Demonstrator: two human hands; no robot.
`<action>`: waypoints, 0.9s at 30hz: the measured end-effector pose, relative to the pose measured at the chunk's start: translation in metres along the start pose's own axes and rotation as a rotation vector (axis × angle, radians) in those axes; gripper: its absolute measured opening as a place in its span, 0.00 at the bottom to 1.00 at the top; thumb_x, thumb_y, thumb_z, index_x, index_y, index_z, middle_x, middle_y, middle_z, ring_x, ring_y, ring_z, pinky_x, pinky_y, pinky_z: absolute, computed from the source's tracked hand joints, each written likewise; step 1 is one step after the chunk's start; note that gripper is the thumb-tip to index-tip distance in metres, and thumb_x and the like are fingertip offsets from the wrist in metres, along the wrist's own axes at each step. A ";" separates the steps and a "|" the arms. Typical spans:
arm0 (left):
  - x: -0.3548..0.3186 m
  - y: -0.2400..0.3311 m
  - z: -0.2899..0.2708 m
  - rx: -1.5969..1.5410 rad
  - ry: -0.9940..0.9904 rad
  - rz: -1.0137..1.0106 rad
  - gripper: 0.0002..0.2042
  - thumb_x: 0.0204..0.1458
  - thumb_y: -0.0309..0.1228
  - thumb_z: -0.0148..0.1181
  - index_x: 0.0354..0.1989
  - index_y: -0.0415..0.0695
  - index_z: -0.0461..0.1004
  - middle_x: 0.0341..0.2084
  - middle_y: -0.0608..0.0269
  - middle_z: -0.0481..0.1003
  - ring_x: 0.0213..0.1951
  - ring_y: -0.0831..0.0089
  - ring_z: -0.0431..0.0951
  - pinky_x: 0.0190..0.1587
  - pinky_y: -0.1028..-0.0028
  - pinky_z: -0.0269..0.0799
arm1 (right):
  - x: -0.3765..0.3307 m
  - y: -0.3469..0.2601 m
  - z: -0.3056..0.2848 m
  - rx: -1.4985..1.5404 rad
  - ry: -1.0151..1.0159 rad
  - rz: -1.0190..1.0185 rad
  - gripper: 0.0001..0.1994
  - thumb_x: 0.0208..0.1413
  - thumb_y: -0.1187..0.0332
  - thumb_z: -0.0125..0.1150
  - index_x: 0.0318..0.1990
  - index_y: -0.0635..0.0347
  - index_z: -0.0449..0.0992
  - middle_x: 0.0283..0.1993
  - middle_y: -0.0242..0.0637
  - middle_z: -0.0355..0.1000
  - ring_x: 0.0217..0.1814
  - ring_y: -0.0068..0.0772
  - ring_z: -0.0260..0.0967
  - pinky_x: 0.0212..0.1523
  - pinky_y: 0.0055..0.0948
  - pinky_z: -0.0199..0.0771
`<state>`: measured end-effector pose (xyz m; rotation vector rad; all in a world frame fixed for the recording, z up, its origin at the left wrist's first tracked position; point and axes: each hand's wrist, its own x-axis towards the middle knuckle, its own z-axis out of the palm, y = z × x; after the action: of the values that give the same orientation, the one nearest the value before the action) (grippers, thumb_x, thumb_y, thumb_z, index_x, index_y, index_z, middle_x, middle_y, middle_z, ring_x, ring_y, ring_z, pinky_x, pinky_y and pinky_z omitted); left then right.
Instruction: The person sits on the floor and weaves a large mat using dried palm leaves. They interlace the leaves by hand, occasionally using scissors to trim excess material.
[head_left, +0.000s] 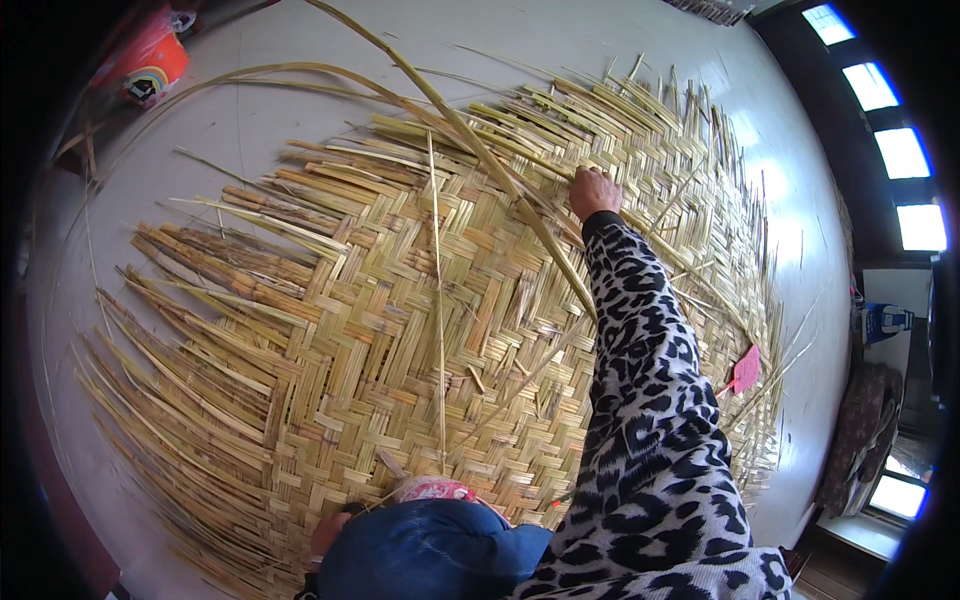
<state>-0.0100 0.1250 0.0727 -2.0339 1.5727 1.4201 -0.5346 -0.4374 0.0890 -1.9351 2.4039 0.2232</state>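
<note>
Woven mat (490, 290) of split yellowish strips, flat on grey floor (290, 40), uneven loose ends along its edges. Right hand (595, 190), spotted sleeve (650, 400), reaches to far part of mat; fingers curled, gripping a strip (545, 165). Long loose strip (480, 150) runs diagonally across mat, passing behind the sleeve. Left hand (325, 535): seems partly visible beside the blue-clothed knee (420, 555), mostly hidden; cannot tell its state. Pink flat paddle (745, 368) near mat's right edge. Red container (155, 70) upper left.
</note>
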 end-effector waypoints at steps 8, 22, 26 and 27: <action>0.009 -0.006 0.007 0.011 -0.059 -0.062 0.16 0.55 0.43 0.55 0.40 0.43 0.77 0.34 0.48 0.76 0.41 0.48 0.75 0.43 0.53 0.71 | -0.009 0.004 -0.026 0.134 -0.093 -0.140 0.19 0.58 0.50 0.52 0.42 0.57 0.74 0.43 0.45 0.77 0.48 0.48 0.75 0.47 0.46 0.72; 0.004 -0.001 0.012 -0.025 0.123 0.016 0.14 0.52 0.40 0.55 0.39 0.44 0.77 0.34 0.48 0.76 0.39 0.47 0.75 0.42 0.54 0.71 | 0.017 0.004 -0.042 0.624 -0.341 -0.222 0.18 0.57 0.51 0.59 0.37 0.59 0.80 0.30 0.37 0.76 0.32 0.31 0.72 0.38 0.33 0.73; -0.003 0.014 0.007 -0.020 0.260 0.077 0.11 0.52 0.38 0.56 0.38 0.45 0.77 0.33 0.48 0.75 0.38 0.48 0.75 0.41 0.54 0.71 | 0.022 0.002 -0.052 0.471 -0.390 -0.237 0.14 0.56 0.55 0.56 0.32 0.56 0.79 0.30 0.37 0.77 0.34 0.33 0.75 0.36 0.34 0.73; -0.007 0.017 0.005 -0.035 0.245 0.061 0.11 0.53 0.38 0.56 0.37 0.46 0.77 0.33 0.49 0.75 0.38 0.48 0.75 0.40 0.54 0.71 | 0.020 0.000 -0.058 0.204 -0.319 -0.525 0.13 0.53 0.56 0.56 0.32 0.55 0.80 0.32 0.40 0.77 0.36 0.39 0.75 0.38 0.37 0.74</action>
<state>-0.0272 0.1258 0.0817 -2.2721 1.7277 1.2659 -0.5354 -0.4646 0.1437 -2.1498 1.5951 0.2279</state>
